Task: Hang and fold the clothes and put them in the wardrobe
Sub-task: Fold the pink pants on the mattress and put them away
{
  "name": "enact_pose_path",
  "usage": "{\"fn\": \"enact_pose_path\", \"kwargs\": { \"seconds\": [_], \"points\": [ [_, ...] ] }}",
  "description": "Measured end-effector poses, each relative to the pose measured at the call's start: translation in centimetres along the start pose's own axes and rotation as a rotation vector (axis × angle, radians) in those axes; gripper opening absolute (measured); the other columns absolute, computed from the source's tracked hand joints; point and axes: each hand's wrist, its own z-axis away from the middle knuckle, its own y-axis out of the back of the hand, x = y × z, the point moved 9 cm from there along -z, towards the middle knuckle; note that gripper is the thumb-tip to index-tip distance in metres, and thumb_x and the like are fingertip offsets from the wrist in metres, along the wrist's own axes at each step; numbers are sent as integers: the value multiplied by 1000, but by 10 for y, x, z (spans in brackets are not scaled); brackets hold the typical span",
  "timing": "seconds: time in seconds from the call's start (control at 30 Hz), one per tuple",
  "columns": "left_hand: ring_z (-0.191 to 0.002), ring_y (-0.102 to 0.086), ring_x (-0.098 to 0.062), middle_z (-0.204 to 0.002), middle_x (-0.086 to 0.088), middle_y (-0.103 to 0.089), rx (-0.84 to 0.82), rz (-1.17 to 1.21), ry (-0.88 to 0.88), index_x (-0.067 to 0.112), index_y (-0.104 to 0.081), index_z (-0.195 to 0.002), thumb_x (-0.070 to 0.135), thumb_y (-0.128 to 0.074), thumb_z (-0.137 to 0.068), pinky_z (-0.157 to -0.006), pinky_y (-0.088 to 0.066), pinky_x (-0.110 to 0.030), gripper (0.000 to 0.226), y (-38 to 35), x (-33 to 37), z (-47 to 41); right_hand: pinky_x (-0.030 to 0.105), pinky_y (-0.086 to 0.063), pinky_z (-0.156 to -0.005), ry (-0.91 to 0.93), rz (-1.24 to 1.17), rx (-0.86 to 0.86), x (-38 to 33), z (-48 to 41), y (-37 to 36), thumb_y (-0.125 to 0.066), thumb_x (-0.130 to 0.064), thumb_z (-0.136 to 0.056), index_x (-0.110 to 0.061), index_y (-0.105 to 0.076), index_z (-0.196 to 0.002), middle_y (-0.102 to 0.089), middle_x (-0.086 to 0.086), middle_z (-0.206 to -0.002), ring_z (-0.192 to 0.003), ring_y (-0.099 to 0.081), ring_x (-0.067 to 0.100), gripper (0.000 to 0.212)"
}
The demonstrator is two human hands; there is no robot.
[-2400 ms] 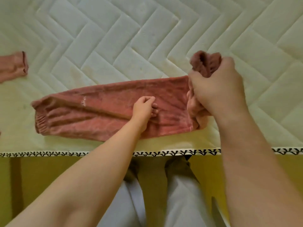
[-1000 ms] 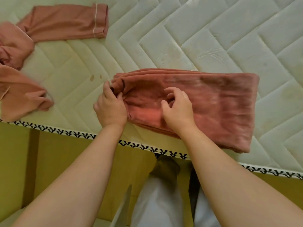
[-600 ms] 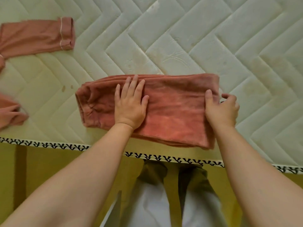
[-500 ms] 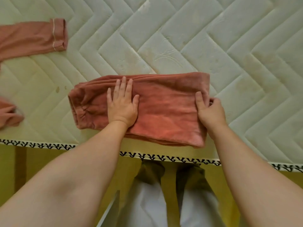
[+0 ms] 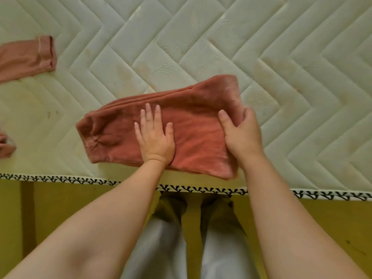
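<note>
A rust-pink garment [image 5: 193, 125], folded in layers, lies on the white quilted mattress [image 5: 201, 37] near its front edge. My left hand [image 5: 154, 135] presses flat on the garment's middle with straight fingers. At the garment's right end my right hand [image 5: 241, 133] grips the fold, thumb on top and fingers curled under it, and that end is raised off the mattress.
A pink sleeve [image 5: 26, 57] with a cuff lies at the far left, and another pink piece [image 5: 6, 147] shows at the left edge. The mattress border [image 5: 60, 179] has a black-and-white trim. My legs [image 5: 191, 238] stand below against a yellow bed side.
The garment was folded in half from a long strip. Since half a second ago my right hand has taken hold of the right end and lifted it; my left hand stays pressing the middle.
</note>
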Motion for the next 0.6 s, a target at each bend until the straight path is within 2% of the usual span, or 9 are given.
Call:
{"fn": "enact_pose_path", "kwargs": {
  "seconds": [0.13,0.27,0.33,0.4,0.47,0.5,0.53,0.6],
  "points": [
    [-154,-4,-21,-167,-2,-7,-59,108,-36,20,-20,-159,45,-26,-99,-122,3,-44,65,-22,78,14,5,-35,-51,65,66,133,-21,14,80,-67,-58,-85,-29,-50,-93,-60,-16,-79,-67,-55,-13,34],
    [-154,0,-19,-168,0,-3,-132,187,-47,22,-14,-159,41,-30,-105,-122,6,-44,60,-38,129,20,2,-37,-54,118,129,142,-56,33,105,-67,-58,-83,-34,-48,-104,-60,-20,-83,-72,-56,-13,38],
    [-154,-4,-17,-168,1,-7,-186,277,-41,24,-19,-159,40,-36,-105,-123,0,-43,58,-35,130,14,7,-38,-57,150,160,106,-79,45,93,-67,-56,-83,-33,-49,-116,-61,-19,-91,-76,-57,-2,44],
    [-151,-22,-22,-163,-7,-28,-305,595,24,18,-40,-151,40,-47,-100,-121,-20,-45,56,-21,118,8,19,-42,-63,201,202,76,-103,59,72,-67,-53,-83,-29,-47,-124,-62,-13,-99,-85,-58,10,51],
    [-129,-54,-27,-133,-13,-62,-326,913,154,5,-63,-124,34,-58,-90,-99,-48,-40,44,9,89,4,30,-44,-70,276,253,42,-126,74,44,-66,-50,-84,-25,-44,-129,-62,-4,-107,-92,-59,18,56],
    [-112,-66,-21,-113,-9,-72,-313,1008,234,4,-68,-112,25,-61,-87,-84,-54,-35,33,22,69,0,31,-42,-71,316,281,20,-135,82,26,-65,-49,-84,-24,-42,-131,-62,-1,-110,-94,-60,22,57],
    [-92,-72,-15,-94,-3,-77,-311,1095,313,6,-71,-106,16,-62,-87,-72,-56,-30,23,33,48,-3,32,-40,-70,358,313,-3,-143,91,8,-65,-48,-85,-23,-39,-132,-61,1,-112,-96,-61,24,59],
    [-60,-66,-10,-71,3,-74,-285,1209,473,7,-70,-100,0,-57,-90,-51,-53,-23,17,54,5,-8,32,-37,-68,430,374,-37,-153,107,-29,-65,-47,-85,-21,-36,-133,-58,3,-114,-98,-61,27,62]
  ]
}}
